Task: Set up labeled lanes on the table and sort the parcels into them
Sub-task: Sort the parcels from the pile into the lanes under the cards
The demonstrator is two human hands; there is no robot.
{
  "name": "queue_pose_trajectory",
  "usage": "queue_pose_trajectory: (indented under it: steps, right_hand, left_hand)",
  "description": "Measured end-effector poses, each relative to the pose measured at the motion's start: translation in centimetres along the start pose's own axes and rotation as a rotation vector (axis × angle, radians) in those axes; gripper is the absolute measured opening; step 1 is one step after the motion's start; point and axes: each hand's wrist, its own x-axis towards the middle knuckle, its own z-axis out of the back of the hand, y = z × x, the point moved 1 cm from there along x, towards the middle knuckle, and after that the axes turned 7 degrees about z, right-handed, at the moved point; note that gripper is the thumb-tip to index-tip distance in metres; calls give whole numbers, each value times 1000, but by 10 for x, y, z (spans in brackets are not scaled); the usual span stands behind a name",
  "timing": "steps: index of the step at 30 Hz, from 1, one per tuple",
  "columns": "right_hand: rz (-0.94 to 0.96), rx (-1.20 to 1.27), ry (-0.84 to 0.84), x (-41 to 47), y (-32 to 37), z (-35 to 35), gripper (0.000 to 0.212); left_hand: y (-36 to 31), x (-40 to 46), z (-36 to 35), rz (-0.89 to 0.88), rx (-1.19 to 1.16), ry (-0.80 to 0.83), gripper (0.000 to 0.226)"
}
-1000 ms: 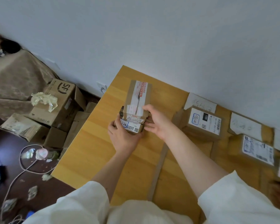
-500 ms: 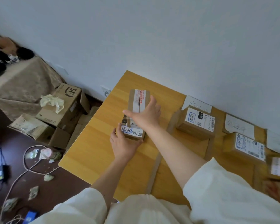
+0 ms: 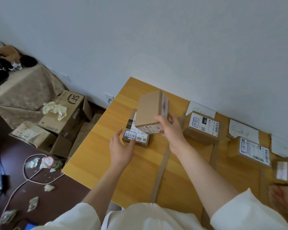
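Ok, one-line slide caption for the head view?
Right hand lifts a long brown cardboard parcel off a labelled box on the wooden table.

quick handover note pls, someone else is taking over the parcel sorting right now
Right hand grips a long plain brown cardboard parcel, lifted above the leftmost lane.
Left hand is open, beside the small labelled cardboard box resting on the wooden table.
Done: brown tape lane strips and white handwritten paper labels laid; other lanes hold parcels.
Left: place the lifted parcel in a lane.
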Motion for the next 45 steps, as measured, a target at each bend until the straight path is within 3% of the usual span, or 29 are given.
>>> queue_pose_trajectory:
  steps: [3,7,11,20,25,32,34,41,45]
  right_hand:
    - [-114,355,63,-13,-2,22,35]
    - [-300,814,26,-23,-17,43,51]
    - [-363,952,68,-32,-33,55,56]
    - [-367,944,183,-40,-46,71,63]
    - [-369,962,167,-42,-52,78,69]
    - [-384,974,118,-47,-64,84,66]
    - [-401,969,110,-49,-68,86,65]
    - [-423,648,-24,-54,-79,101,48]
    - [-372,629,-42,-58,-75,109,48]
  left_hand:
    - [-7,-2,0,-1,-37,2,61]
    - [-19,-9,-3,-50,-94,-4,48]
    - [-39,-19,-11,-102,-215,73,38]
    - [-73,-36,-35,19,-453,500,50]
    - [-80,-43,-40,10,-442,567,47]
    - [-78,-49,-47,38,-428,659,74]
    - [-75,-49,-50,69,-435,675,71]
    - [-78,-46,-56,139,-450,656,66]
    - [-82,-51,-63,126,-385,686,67]
